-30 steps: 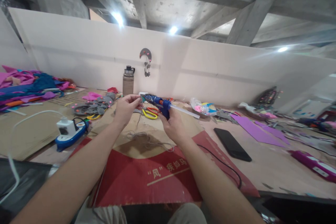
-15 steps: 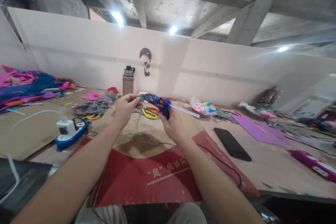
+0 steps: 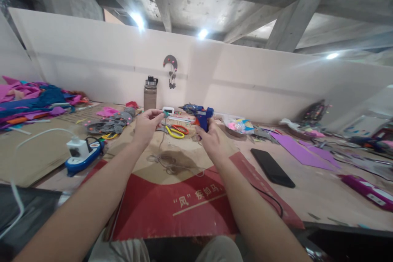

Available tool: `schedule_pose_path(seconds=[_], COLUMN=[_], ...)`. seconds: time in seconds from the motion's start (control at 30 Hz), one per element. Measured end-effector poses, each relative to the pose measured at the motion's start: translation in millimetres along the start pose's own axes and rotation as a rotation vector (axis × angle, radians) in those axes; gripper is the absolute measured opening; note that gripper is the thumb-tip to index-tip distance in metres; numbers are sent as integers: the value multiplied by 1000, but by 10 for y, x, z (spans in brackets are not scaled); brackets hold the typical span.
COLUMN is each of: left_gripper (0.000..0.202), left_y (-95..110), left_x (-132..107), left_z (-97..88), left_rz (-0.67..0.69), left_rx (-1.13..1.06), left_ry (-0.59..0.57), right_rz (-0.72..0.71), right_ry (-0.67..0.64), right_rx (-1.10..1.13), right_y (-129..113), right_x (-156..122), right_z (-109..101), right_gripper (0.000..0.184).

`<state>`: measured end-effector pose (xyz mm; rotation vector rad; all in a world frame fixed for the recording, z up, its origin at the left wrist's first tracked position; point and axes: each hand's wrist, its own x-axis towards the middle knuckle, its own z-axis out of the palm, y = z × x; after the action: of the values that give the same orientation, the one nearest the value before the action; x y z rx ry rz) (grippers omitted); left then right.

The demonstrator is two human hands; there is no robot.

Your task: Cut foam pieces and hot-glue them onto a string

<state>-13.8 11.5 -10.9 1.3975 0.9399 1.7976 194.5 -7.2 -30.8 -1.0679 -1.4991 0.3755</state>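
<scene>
Between the fingertips of my left hand (image 3: 149, 125) is a small teal piece (image 3: 166, 113), with a grey string (image 3: 161, 139) hanging below it. The string runs down to a loose tangle (image 3: 168, 163) on the board. My right hand (image 3: 211, 137) is wrapped round the handle of a blue hot glue gun (image 3: 203, 115), whose nozzle points left, apart from the teal piece. Scissors with yellow handles (image 3: 175, 132) and a pair with orange-red handles (image 3: 181, 128) lie between and beyond my hands.
A red and tan board (image 3: 184, 225) lies before me. A phone (image 3: 272, 168) and purple sheets (image 3: 301, 151) are on the right. On the left are a power strip (image 3: 82, 159) and grey felt pieces (image 3: 113, 123). A bottle (image 3: 150, 94) stands at the back wall.
My right hand has drawn the glue gun away to the right from the teal piece and turned it. My left hand has stayed nearly still, holding the piece.
</scene>
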Motion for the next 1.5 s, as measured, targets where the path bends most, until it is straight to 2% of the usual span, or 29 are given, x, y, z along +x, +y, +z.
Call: schedule_pose_path(seconds=[0.13,0.2,0.23,0.37,0.5,0.57,0.63,0.7,0.73,0.8,0.87,1.0,1.07,1.2,1.5], left_gripper=[24,25,25,22,17,14,12,11,11,11,11,18,21,22,20], left_y=[-10,1,7,27,40,54,72,85,88,80,53,-11,-16,33,89], left_x=[-17,-37,-48,-93,-137,-159,-177,-188,-189,-184,-169,-148,-154,-191,-247], left_z=[10,19,24,49,80,94,105,111,111,107,103,109,122,158,216], left_rz=[16,48,74,166,292,374,447,480,474,429,346,134,68,34,16], left_rx=[150,240,290,426,523,597,670,711,716,693,642,447,347,270,288], left_ry=[-14,-51,-66,-101,-109,-109,-111,-100,-94,-83,-92,-176,-221,-263,-336], right_rz=[312,394,410,373,247,205,204,266,307,364,326,42,-58,-126,-250], right_ry=[-73,-124,-130,-55,-2,-39,-106,-205,-249,-293,-266,-136,-94,-32,-6], right_rx=[-183,-259,-283,-354,-315,-206,233,609,725,778,633,223,93,-59,-186], right_y=[248,357,401,458,255,97,-48,-145,-171,-182,-160,-132,-153,-210,-250], right_x=[120,143,144,114,65,23,-30,-77,-93,-104,-94,-57,-51,-52,-21], right_z=[-67,-97,-111,-155,-27,139,326,476,524,563,545,447,398,328,258], right_gripper=[21,11,8,14,9,13,21,33,37,39,32,12,11,16,18])
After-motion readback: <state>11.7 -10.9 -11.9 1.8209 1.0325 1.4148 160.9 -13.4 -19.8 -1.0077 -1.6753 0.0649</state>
